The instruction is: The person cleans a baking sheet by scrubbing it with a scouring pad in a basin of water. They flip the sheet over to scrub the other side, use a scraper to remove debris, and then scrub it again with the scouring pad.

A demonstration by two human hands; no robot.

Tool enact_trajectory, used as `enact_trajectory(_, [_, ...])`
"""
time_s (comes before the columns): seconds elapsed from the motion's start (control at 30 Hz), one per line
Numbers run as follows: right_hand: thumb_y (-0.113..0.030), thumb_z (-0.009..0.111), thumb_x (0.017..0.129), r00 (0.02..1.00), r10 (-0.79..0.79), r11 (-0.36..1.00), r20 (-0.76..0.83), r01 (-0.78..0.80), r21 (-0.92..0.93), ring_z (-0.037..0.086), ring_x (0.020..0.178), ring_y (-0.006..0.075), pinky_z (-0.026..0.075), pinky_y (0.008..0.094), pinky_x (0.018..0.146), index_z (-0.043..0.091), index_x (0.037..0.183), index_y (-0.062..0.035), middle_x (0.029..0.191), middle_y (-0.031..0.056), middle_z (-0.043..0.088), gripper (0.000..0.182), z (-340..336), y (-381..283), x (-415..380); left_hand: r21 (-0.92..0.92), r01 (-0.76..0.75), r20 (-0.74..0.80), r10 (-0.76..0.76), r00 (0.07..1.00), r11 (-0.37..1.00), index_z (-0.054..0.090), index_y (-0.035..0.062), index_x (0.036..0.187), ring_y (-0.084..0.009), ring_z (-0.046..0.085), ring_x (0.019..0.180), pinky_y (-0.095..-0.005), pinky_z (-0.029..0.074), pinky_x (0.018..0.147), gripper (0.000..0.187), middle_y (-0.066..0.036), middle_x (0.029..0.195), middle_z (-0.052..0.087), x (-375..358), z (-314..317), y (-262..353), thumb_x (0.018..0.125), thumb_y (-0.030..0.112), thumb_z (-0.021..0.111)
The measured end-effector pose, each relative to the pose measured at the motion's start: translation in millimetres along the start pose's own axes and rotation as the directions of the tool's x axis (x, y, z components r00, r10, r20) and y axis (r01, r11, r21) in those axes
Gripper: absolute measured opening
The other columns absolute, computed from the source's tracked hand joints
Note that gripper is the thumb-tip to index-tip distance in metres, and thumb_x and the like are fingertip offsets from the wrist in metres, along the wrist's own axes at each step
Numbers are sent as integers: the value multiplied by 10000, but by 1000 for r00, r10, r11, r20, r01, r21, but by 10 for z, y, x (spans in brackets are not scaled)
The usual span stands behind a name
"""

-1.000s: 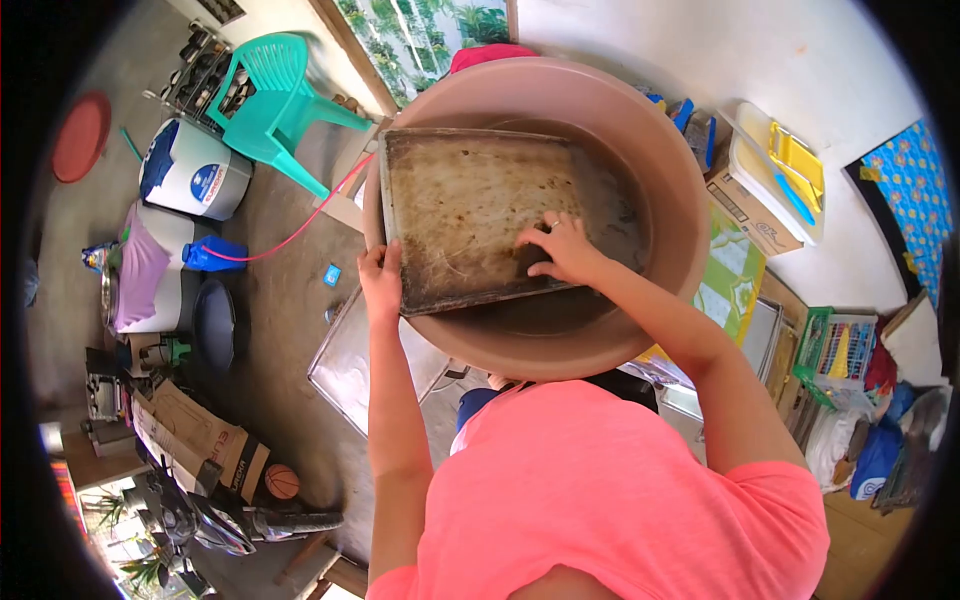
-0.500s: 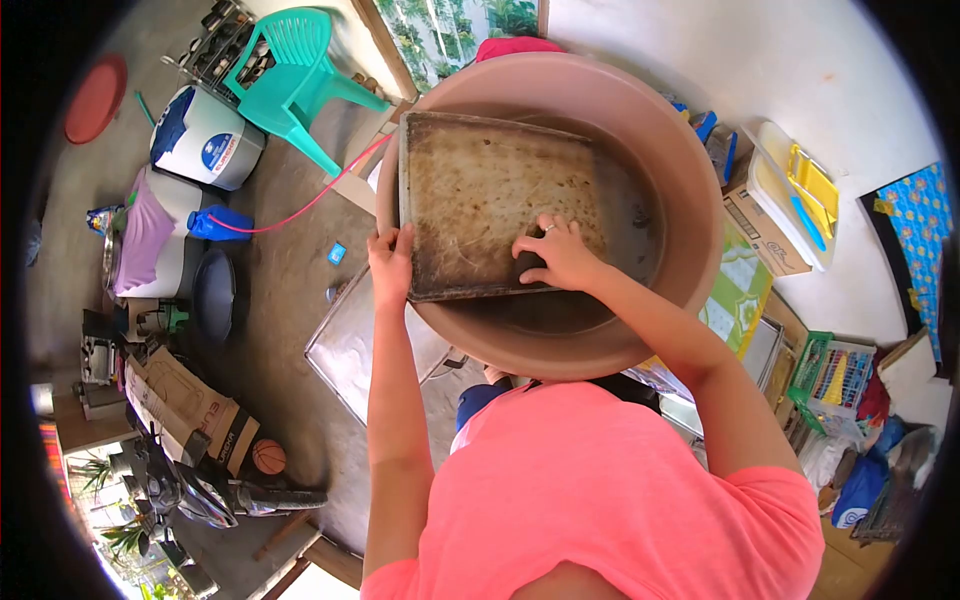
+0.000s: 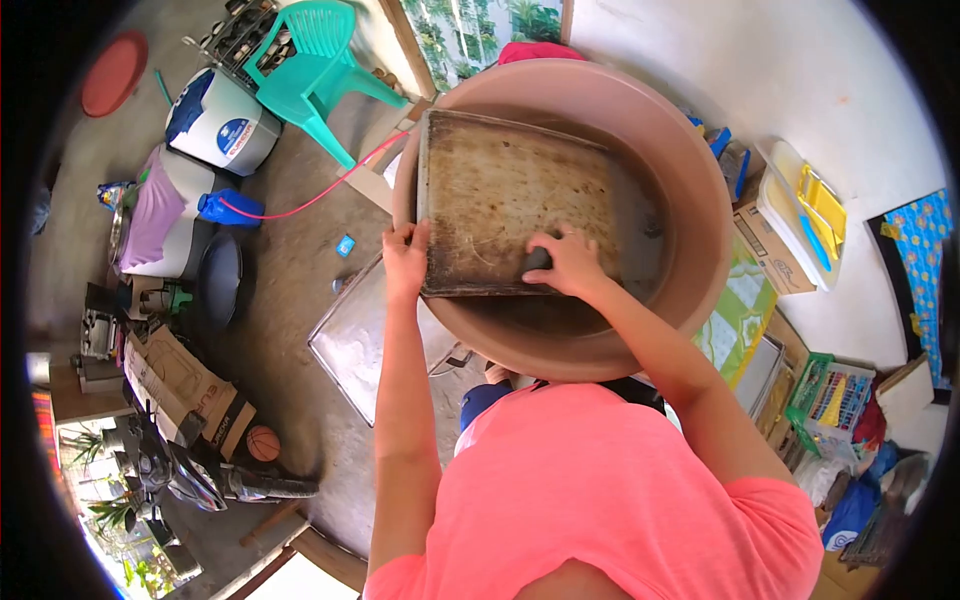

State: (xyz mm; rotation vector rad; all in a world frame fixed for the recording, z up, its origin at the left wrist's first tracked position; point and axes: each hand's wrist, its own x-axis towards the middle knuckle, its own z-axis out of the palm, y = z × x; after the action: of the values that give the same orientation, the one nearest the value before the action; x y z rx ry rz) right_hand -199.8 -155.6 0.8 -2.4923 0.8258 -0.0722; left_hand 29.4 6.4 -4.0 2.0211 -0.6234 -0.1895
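- A rectangular metal baking tray (image 3: 500, 200), stained brown and dark along its rim, lay tilted inside a wide brown plastic basin (image 3: 700, 200), its near left corner resting over the basin's near rim.
- A small dark scrubbing pad (image 3: 537, 261) sat pressed against the tray's near edge.

A teal plastic chair (image 3: 310, 60) stands near a washing machine (image 3: 220, 120).

baking tray (image 3: 510, 200) is a stained, blotchy brown, sitting in a dusty-pink basin (image 3: 700, 200); dark scrubber (image 3: 537, 262), coral-pink shirt (image 3: 620, 500), teal plastic chair (image 3: 320, 60), red round lid (image 3: 113, 72), and a blue cloth with yellow flowers (image 3: 915, 260)
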Motion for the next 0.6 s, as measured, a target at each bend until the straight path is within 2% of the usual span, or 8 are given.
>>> enact_trajectory(0.1, [-425,805,658,975,187,982,116,-181,-61,386,1255,382,330,550,925,592,1060,-304,1335,188,430,471,-189,228,-100,-4,6,-7,-6,1000,1000,658,-12,825,-363,553,940,-394,424,876,334,-252,1021,542,-6,-10,15,850,321,668])
enact_trajectory(0.2, [-427,809,651,964,231,973,128,-226,-49,415,1210,368,335,550,917,598,1053,-304,1253,159,470,470,-119,159,-183,1,-27,-28,27,999,1000,659,-14,817,-377,547,966,-404,421,882,328,-267,1027,543,1,15,-19,847,312,671])
enact_trajectory(0.23, [-419,811,649,980,196,979,34,-193,-71,431,1169,366,340,544,909,605,1041,-298,1200,152,485,459,-79,13,-216,-5,-37,-42,37,998,999,659,-14,814,-377,546,965,-405,420,881,327,-265,1026,543,0,25,-23,846,311,672])
enact_trajectory(0.33, [-412,810,650,981,193,981,19,-193,-1,430,1157,370,340,540,905,608,1033,-294,1198,159,487,448,-94,-405,-179,-27,-21,-24,20,1000,999,656,-15,812,-371,543,958,-403,420,878,325,-259,1032,543,-5,14,-15,844,308,677])
enact_trajectory(0.37, [-408,809,651,984,179,984,17,-179,7,436,1145,377,353,537,887,607,1040,-280,1240,182,476,456,-125,-458,-169,-34,-9,-8,9,1000,999,655,-15,812,-368,542,956,-402,420,877,324,-257,1035,543,-1,4,-4,843,308,678])
enact_trajectory(0.47, [-417,813,643,972,235,972,-10,-234,20,433,1165,384,359,539,901,608,1064,-271,1237,184,477,490,-80,-325,-242,-53,-5,-9,5,1000,999,652,-15,808,-359,543,939,-396,423,869,316,-249,1049,540,-10,20,-20,843,298,681])
enact_trajectory(0.57, [-450,807,639,918,395,917,47,-396,36,416,1205,401,352,549,929,608,1088,-273,1258,202,471,522,-46,36,-266,-60,-21,-22,19,1000,998,651,-17,806,-356,548,935,-390,427,868,310,-245,1061,535,-17,14,15,844,290,680])
enact_trajectory(0.6, [-458,804,640,924,381,923,43,-382,46,408,1217,404,347,551,938,607,1092,-276,1265,208,468,526,-32,-6,-258,-66,-10,-17,8,1000,998,652,-17,805,-358,549,935,-390,428,869,310,-243,1067,534,-6,20,-9,844,290,680])
